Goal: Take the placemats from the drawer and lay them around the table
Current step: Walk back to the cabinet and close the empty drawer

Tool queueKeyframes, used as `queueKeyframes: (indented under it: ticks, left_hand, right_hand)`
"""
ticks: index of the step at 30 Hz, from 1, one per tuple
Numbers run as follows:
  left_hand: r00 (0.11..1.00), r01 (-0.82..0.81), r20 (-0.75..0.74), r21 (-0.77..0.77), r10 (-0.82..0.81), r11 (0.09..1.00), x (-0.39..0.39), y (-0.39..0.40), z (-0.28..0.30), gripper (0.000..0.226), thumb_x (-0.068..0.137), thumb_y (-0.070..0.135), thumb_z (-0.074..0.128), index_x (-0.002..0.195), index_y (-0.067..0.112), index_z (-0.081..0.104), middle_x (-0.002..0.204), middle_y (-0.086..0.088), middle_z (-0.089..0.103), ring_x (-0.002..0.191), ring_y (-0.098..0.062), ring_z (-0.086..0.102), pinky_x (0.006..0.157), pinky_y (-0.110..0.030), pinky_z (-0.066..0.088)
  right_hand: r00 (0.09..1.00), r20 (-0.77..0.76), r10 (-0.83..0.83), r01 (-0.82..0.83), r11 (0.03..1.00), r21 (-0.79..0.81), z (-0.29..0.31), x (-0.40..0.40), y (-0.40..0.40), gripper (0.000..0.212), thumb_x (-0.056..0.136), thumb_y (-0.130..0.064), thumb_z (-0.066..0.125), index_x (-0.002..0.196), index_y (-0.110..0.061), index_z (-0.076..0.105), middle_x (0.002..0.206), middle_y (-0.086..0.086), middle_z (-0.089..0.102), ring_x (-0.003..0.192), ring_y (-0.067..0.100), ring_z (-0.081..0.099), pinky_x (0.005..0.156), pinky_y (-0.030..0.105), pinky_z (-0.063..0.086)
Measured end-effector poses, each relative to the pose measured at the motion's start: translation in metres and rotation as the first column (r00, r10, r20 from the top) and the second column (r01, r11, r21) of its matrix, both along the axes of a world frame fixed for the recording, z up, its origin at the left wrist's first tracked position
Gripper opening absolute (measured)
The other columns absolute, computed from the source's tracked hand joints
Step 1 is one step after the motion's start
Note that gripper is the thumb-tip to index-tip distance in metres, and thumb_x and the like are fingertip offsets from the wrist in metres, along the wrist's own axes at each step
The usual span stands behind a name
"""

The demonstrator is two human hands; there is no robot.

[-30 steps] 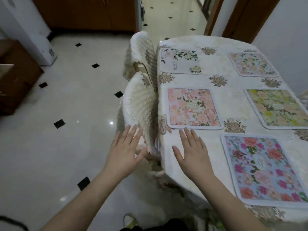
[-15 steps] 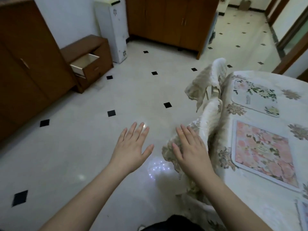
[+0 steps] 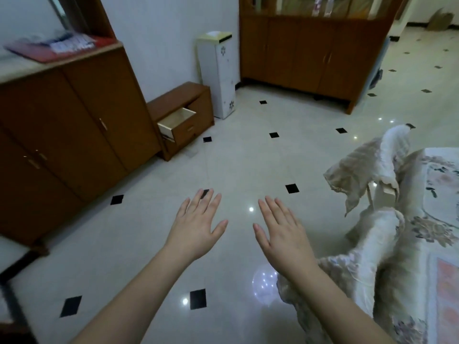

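My left hand (image 3: 197, 224) and my right hand (image 3: 283, 232) are held out side by side over the tiled floor, palms down, fingers straight and spread, holding nothing. A low brown cabinet at the left wall has its drawer (image 3: 177, 121) pulled open, far ahead of both hands. The table (image 3: 422, 244) with its pale flowered cloth shows only at the right edge. On it lie part of a pink placemat (image 3: 447, 289) and part of a white floral placemat (image 3: 443, 175), both cut off by the frame.
Two chairs with cream covers (image 3: 377, 175) stand against the table's left side. Tall brown cupboards (image 3: 74, 135) line the left wall, a white narrow stand (image 3: 219, 75) is in the corner, and a wooden sideboard (image 3: 313, 50) is at the back. Pale tiled floor (image 3: 248, 165) lies between.
The view has swung left, away from the table and its placemats, toward the cupboards and the open drawer. Both hands stay open and now hang over the floor instead of the table edge.
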State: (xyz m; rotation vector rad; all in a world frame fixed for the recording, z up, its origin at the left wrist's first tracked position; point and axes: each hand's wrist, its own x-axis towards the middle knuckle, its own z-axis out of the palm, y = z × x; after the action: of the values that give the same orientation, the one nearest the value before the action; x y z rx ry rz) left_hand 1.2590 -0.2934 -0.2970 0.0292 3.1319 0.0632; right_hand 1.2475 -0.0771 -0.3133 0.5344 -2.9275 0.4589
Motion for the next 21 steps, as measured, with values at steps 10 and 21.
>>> queueKeyframes:
  ticks: [10, 21]
  left_hand:
    - [0.987, -0.158, -0.033, 0.059, 0.16, 0.986, -0.073, -0.095, -0.006, 0.078, 0.088, 0.067, -0.001, 0.158, 0.031, -0.001, 0.166, 0.009, -0.005, 0.152, -0.013, -0.012, 0.116, -0.031, -0.013]
    - [0.986, -0.166, -0.002, 0.073, 0.166, 0.983, -0.181, -0.2, -0.005, 0.068, 0.099, 0.062, 0.017, 0.157, 0.033, -0.002, 0.167, 0.005, -0.001, 0.153, -0.018, -0.008, 0.121, -0.043, -0.005]
  right_hand:
    - [0.99, -0.027, 0.138, -0.135, 0.987, 0.083, -0.002, -0.112, -0.11, 0.06, 0.096, -0.046, 0.029, 0.143, -0.014, 0.047, 0.147, 0.006, 0.048, 0.139, 0.024, 0.042, 0.112, 0.035, 0.017]
    - [0.994, -0.003, 0.112, -0.109, 0.978, 0.179, -0.007, -0.219, -0.224, 0.062, 0.096, -0.048, 0.026, 0.145, -0.017, 0.044, 0.15, 0.004, 0.045, 0.141, 0.023, 0.038, 0.115, 0.036, 0.02]
